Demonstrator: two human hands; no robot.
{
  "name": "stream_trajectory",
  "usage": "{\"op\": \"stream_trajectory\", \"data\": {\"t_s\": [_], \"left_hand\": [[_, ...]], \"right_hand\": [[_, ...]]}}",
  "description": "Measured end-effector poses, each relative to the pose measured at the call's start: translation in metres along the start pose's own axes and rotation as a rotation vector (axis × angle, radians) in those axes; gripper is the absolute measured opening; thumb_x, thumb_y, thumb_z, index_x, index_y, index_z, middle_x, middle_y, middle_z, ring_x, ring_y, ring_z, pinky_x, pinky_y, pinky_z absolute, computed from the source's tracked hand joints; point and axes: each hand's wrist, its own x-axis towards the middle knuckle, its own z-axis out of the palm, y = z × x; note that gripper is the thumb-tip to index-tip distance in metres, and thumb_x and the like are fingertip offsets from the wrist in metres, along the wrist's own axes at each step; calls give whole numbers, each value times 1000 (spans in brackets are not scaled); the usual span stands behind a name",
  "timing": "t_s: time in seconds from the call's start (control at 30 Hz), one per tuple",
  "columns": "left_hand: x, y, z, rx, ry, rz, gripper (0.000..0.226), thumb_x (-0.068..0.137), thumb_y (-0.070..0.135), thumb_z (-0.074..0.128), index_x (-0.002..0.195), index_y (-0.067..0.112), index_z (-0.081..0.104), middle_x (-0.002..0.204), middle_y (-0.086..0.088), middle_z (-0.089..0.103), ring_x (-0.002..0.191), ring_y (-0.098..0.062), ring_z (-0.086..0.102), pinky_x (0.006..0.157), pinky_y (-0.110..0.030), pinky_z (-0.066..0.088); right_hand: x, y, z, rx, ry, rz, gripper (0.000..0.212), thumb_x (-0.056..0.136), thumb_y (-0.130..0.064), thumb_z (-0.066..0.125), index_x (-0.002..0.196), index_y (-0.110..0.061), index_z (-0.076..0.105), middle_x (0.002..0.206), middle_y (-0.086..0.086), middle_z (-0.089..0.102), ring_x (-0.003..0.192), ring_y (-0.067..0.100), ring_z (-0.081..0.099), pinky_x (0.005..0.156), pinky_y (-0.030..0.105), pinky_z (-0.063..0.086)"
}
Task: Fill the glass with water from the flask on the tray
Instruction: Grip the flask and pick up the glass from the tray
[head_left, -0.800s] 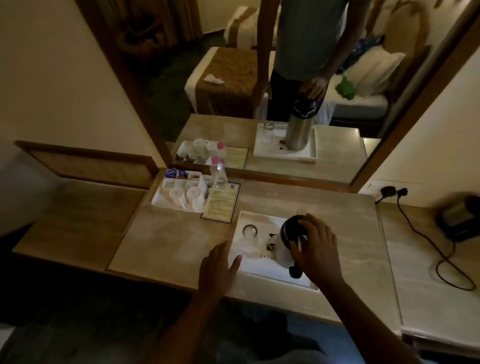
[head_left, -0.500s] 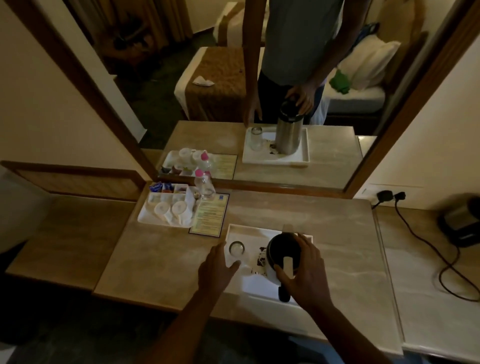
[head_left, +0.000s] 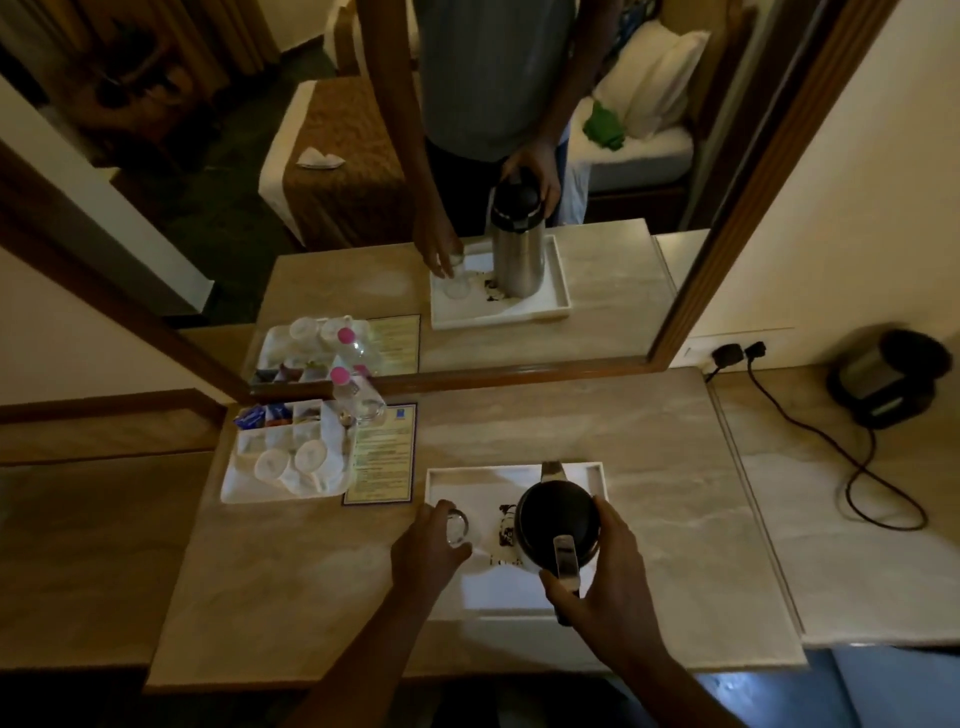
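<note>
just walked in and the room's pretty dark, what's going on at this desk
A person stands at a mirrored desk, both hands on a white tray. The left hand is wrapped around a small glass standing on the tray. The right hand grips the dark-lidded steel flask by its lid and handle. The flask stands upright beside the glass; no pouring shows yet.

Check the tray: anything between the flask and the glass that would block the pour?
Nothing visible does. The flask and the glass stand side by side on the white tray, with only bare tray and a dark printed mark between them. The right hand is on the flask; the left hand is at the glass.
</note>
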Motion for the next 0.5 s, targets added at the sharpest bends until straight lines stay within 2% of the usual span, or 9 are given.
{"op": "stream_trajectory", "data": {"t_s": [0.13, 0.17, 0.23, 0.3, 0.37, 0.43, 0.5], "left_hand": [[2, -17, 2, -77, 63, 26, 55, 77, 48, 85, 125, 33, 62, 123, 14, 65, 107, -12, 69, 83, -32, 59], [3, -23, 2, -114, 83, -1, 54, 75, 49, 87, 121, 34, 64, 118, 16, 67, 106, -10, 69, 80, -31, 58], [1, -32, 0, -250, 99, -137, 51, 72, 56, 87, 113, 36, 64, 108, 17, 68, 97, -9, 68, 73, -28, 54], [1, -41, -1, -556, 58, -369, 45, 73, 57, 87, 105, 32, 66, 103, 12, 71, 91, -14, 70, 76, -33, 59], [4, -54, -1, -968, -35, -559, 39, 78, 44, 88, 103, 18, 73, 103, -3, 77, 92, -24, 74, 83, -46, 64], [6, -66, -1, -1273, -173, -596, 42, 79, 32, 89, 109, 5, 78, 99, -12, 78, 90, -27, 74, 78, -42, 65], [7, -74, -5, -1444, -276, -549, 51, 72, 31, 89, 112, 1, 78, 97, -14, 78, 88, -25, 74, 73, -34, 65]], "right_hand": [[-3, -3, 4, -29, 12, 29, 111, 68, -57, 84, 158, -27, 26, 155, -6, 45, 134, 11, 47, 108, 37, 47], [-3, -5, 6, -30, 23, 40, 110, 68, -58, 84, 157, -31, 26, 154, -9, 45, 133, 7, 47, 107, 36, 47], [-3, -7, 7, -28, 51, 51, 110, 67, -58, 85, 155, -45, 21, 148, -24, 42, 128, -10, 43, 103, 29, 45], [-3, -11, 7, -38, 72, 54, 112, 66, -58, 85, 152, -55, 13, 143, -45, 30, 127, -21, 37, 98, 20, 40], [-3, -15, 8, -55, 78, 53, 112, 66, -59, 86, 150, -58, 12, 142, -54, 22, 128, -25, 33, 95, 16, 36], [-3, -17, 9, -76, 79, 68, 113, 66, -63, 85, 151, -57, 11, 144, -51, 24, 125, -25, 34, 97, 20, 37], [-3, -17, 11, -82, 74, 98, 113, 66, -69, 82, 155, -49, 15, 151, -27, 38, 121, -18, 36, 102, 27, 39]]}}
